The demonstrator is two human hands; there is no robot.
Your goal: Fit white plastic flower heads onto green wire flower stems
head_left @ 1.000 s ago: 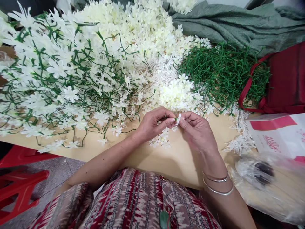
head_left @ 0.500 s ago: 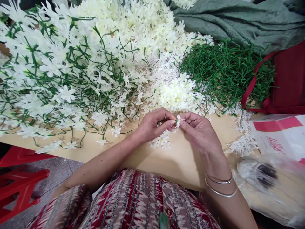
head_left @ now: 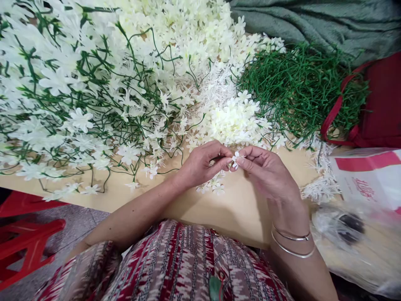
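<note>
My left hand (head_left: 200, 164) and my right hand (head_left: 266, 171) meet over the near edge of a tan table (head_left: 238, 209). Both pinch one small white artificial flower (head_left: 234, 158) between their fingertips. A few finished white flowers (head_left: 212, 186) lie on the table just under my left hand. Behind my hands sits a small heap of loose cream petals (head_left: 234, 121). A large heap of white flowers on green stems (head_left: 94, 92) covers the left of the table. A pile of bare green stems (head_left: 297, 88) lies at the right.
White plastic stamen pieces (head_left: 322, 188) lie at the right near a white and red bag (head_left: 366, 177). A clear plastic bag (head_left: 354, 242) sits at the lower right. A red bag (head_left: 379, 104) and grey-green cloth (head_left: 313, 21) are behind. A red stool (head_left: 25, 246) stands at lower left.
My hands stay together on the small flower, with only slight finger movement. The view has tilted a little, so the heaps sit higher in the frame.
</note>
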